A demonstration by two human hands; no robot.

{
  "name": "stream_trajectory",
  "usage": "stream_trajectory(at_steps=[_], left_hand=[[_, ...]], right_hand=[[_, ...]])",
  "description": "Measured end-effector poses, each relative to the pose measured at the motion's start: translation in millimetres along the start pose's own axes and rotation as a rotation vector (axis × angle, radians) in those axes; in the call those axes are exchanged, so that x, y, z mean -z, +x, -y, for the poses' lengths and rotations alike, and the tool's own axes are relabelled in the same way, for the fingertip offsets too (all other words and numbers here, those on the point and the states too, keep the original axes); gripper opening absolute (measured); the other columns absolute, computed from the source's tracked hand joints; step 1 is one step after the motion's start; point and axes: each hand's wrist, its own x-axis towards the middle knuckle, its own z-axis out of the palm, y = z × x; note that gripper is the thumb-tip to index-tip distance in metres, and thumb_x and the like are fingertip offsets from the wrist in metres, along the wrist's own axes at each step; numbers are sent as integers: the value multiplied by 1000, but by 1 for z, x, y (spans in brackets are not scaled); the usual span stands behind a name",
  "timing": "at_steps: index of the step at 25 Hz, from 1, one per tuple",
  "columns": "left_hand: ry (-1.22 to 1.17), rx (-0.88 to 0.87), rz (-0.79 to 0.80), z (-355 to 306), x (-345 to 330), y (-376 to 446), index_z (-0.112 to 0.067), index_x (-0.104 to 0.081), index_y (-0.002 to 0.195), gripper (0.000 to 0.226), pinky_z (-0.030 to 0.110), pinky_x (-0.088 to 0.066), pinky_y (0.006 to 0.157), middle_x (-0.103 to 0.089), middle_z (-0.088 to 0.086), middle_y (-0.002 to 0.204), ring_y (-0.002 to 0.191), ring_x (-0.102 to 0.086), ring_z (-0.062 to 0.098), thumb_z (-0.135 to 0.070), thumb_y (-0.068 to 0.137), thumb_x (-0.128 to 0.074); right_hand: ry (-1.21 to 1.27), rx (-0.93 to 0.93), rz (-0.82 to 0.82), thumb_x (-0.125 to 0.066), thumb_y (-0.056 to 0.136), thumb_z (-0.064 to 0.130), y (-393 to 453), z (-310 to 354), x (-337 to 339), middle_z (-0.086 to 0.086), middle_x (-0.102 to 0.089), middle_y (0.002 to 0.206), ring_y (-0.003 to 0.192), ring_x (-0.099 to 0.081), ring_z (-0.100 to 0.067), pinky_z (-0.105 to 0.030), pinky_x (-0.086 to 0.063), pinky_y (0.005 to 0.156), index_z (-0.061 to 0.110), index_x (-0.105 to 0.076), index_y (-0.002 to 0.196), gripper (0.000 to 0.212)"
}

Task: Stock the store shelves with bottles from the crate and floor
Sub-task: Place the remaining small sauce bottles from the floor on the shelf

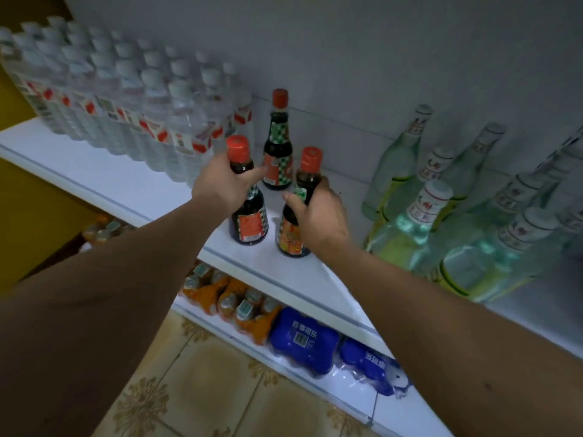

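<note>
- Shelf (132, 184), white, is the landmark: three dark sauce bottles stand on it.
- Left hand (220, 184) wraps the neck of the left bottle (249, 222), at the shelf's front.
- Right hand (318, 212) clasps the right bottle (291, 234) at its shoulder, just beside.
- Third bottle (277, 152) stands untouched, farther back on the shelf.
- Bottles look like glass: probably heavy, smooth, breakable. Holding below the red cap seems safest.

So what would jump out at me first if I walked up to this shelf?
Probably the three dark sauce bottles with red caps mid-shelf: the left hand grips one, the right hand another, and a third stands behind. Clear water bottles crowd the left, pale green glass bottles the right.
</note>
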Motion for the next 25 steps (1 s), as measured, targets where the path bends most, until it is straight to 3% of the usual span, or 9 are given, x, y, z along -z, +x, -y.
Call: stream_trajectory(at_steps=[3,7,14,18,25], left_hand=[[-28,3,21,6,-14,-3,-22,-55,98,30,43,-51,88,-66,2,100,101,-63,28,-35,82,-76],[-45,49,50,24,-31,-19,-17,-48,126,59,47,-47,98,-63,7,122,114,-58,30,-17,77,-81],[-96,35,57,30,-34,-5,-21,-45,128,59,34,-41,89,-58,-4,111,109,-55,22,-18,80,-78],[-107,77,72,27,-33,9,-21,-42,130,61,41,-43,100,-60,3,124,118,-55,27,-15,80,-76],[-171,156,120,21,-28,35,-20,-38,137,67,48,-43,103,-57,2,119,116,-53,27,-6,82,-73]], right_hand=[[13,0,30,-69,87,35,-4,-6,0,-13,-63,111,102,-61,-37,-48,-52,83,15,-43,119,45],[48,-14,64,-75,82,34,-1,-9,-4,-12,-66,113,102,-63,-36,-48,-53,83,17,-41,123,57],[80,-96,48,-69,87,31,30,-7,-11,-10,-59,131,116,-57,-36,-38,-46,90,21,-33,141,65],[117,-155,58,-68,89,29,57,-8,-11,-9,-51,144,126,-52,-34,-43,-45,101,21,-22,150,77],[143,-130,11,-61,96,25,92,-16,-19,-12,-42,150,132,-46,-32,-43,-40,108,13,-4,155,83]])
